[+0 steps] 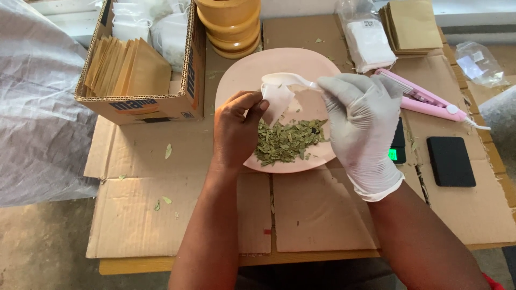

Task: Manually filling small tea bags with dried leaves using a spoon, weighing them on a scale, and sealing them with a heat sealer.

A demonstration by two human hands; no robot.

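Bare left hand pinches a small white filter-paper sachet open above the pale pink round plate of dried green leaves. White-gloved right hand grips a white plastic spoon at the sachet mouth, probably filling; spills fall on the plate.

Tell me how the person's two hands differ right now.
The right hand wears a white glove; the left hand is bare. The right hand holds a white plastic spoon; the left hand pinches a small white paper sachet. Both hover over the pink round plate of dried green leaves.
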